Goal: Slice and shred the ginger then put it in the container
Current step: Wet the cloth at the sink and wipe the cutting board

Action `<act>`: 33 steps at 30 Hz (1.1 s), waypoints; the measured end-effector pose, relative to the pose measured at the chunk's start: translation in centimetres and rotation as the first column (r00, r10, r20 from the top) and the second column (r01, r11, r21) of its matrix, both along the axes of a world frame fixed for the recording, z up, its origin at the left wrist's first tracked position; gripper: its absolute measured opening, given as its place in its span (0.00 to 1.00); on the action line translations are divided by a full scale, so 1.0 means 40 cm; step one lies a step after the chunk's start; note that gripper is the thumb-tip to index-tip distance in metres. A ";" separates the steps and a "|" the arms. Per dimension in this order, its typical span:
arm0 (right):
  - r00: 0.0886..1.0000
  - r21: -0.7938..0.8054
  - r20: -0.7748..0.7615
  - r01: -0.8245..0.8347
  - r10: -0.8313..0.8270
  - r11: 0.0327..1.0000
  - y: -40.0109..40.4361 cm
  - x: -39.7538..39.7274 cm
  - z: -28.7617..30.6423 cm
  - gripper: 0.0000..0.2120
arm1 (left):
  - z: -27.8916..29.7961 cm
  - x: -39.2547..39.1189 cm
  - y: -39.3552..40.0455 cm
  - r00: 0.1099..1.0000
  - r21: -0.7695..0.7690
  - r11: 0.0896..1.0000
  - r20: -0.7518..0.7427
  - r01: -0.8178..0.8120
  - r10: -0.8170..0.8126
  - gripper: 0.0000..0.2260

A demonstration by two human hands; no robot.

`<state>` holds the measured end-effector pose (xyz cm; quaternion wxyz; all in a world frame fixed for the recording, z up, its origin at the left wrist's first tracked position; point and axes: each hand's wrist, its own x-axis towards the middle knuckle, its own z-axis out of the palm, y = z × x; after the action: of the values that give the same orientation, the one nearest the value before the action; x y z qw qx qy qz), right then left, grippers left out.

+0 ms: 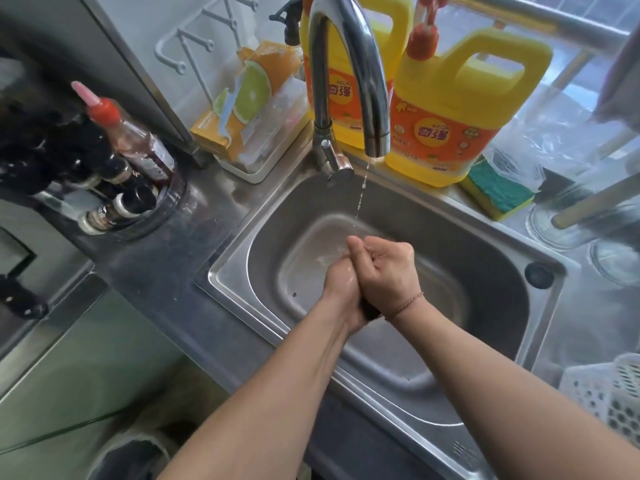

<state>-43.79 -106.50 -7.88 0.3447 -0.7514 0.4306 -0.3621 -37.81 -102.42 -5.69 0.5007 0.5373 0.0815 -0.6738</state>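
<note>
Item: hand-rinse at sink, prep step w/ no cutting yet under way. Left hand and right hand are pressing together over the stainless steel sink basin, right hand wrapping over the left, its fingers curled round the left hand's; left-hand fingers mostly hidden underneath, so cannot tell how they are lying. A small dark patch is showing at the wrists; cannot tell what it is, or whether anything is being held. Thin pale-yellow stream of water is running from the curved chrome tap, landing just at the fingertips. Ginger: not in view anywhere; container for it also not identifiable. Nearby: two yellow plastic detergent jugs w/ orange labels behind the tap, green-and-yellow sponge beside them on the desk, round rack of dark sauce bottles to the left, white perforated plastic basket at right edge. To do this step well, probably: keep both hands centred under the stream, since flow is weak; rub palms, backs and betw. fingers in turn; stay low in the basin to limit splash onto the desk; shake off and dry before handling knife, as wet hands are likely to slip.
</note>
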 end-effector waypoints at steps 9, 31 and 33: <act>0.948 0.796 -0.038 0.221 -0.317 0.563 -0.043 -0.026 -0.003 0.15 | -0.036 -0.037 -0.008 0.352 -0.063 0.955 0.935 0.290 -0.045 0.22; 0.950 -0.223 -0.310 -0.107 0.034 0.969 0.105 -0.099 0.081 0.17 | 0.030 -0.033 0.088 0.997 -0.078 0.994 -0.011 0.075 -0.076 0.31; 0.946 -0.280 -0.324 -0.075 -0.020 0.957 0.101 -0.113 0.077 0.21 | 0.030 -0.037 0.081 0.988 -0.092 0.983 0.026 0.157 -0.155 0.30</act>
<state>-48.32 -102.44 -4.79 0.1613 -0.8487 0.4132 -0.2880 -39.28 -99.20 -4.50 0.4718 0.5243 0.0029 -0.7089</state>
